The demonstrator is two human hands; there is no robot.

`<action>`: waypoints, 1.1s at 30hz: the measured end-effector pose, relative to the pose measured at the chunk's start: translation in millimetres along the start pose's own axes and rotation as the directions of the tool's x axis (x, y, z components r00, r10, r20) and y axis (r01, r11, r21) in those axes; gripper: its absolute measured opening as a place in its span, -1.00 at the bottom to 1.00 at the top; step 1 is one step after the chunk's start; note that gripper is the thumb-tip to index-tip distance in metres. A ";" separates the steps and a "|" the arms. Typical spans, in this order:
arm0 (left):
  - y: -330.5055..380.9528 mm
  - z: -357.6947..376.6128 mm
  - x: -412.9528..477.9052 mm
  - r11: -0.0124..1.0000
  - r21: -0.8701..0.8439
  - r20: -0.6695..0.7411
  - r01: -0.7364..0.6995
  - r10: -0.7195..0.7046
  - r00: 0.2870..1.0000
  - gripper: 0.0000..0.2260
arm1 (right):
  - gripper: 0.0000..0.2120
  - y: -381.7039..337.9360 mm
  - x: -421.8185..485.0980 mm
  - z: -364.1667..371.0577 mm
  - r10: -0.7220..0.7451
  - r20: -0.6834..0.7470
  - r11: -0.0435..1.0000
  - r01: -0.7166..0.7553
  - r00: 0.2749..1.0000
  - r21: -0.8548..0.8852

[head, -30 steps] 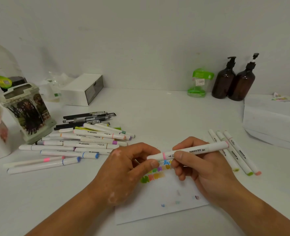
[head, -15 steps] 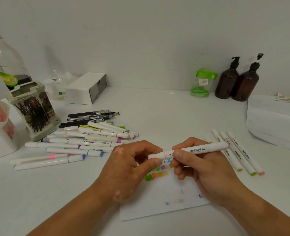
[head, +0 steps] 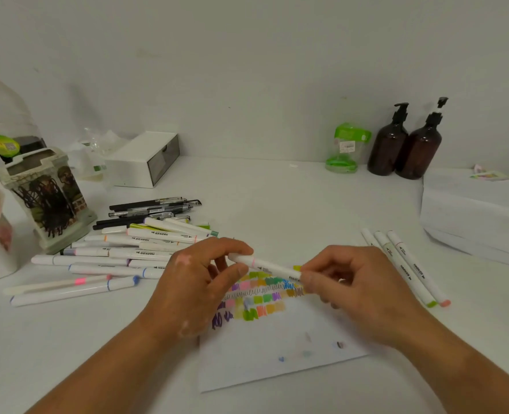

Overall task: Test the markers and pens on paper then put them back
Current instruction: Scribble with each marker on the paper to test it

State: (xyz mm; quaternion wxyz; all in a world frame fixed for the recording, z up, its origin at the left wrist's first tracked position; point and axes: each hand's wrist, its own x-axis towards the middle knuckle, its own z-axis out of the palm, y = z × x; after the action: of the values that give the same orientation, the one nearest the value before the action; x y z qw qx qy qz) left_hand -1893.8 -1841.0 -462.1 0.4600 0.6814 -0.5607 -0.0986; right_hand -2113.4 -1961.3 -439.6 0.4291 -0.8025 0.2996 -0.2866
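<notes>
Two hands hold a white marker (head: 266, 266) at frame centre, above the scribbled paper (head: 262, 364) on the counter (head: 277, 204): fingers of the left hand (head: 196, 289) pinch its left end, fingers of the right hand (head: 359, 292) grip its right part.

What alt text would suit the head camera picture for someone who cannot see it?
A left hand and a right hand hold a white marker above a paper sheet covered in colour scribbles. A pile of markers and pens lies on the left, three markers on the right.
</notes>
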 end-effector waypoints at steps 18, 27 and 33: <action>-1.3 4.4 -2.3 0.998 0.064 0.016 -0.021 0.020 1.000 -0.83 | -0.80 38.7 21.8 -48.6 0.293 -0.376 0.582 -0.476 0.879 -0.659; -1.8 -24.2 -2.7 0.998 0.059 -0.086 0.026 -0.021 0.996 -0.88 | -0.78 40.6 20.4 -43.5 0.159 -0.376 0.621 -0.389 0.913 -0.680; -21.5 -88.5 -11.2 0.909 0.407 -0.140 0.087 -0.032 0.990 -0.88 | -0.85 15.5 1.3 -5.2 0.007 0.073 0.797 0.039 0.997 -0.603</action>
State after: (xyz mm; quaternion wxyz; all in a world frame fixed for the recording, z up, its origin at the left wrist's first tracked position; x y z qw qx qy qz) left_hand -1825.7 -1786.9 -432.9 0.3383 0.7846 -0.5169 0.0524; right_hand -2120.0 -1972.0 -450.3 0.1589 -0.9096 0.3530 -0.1510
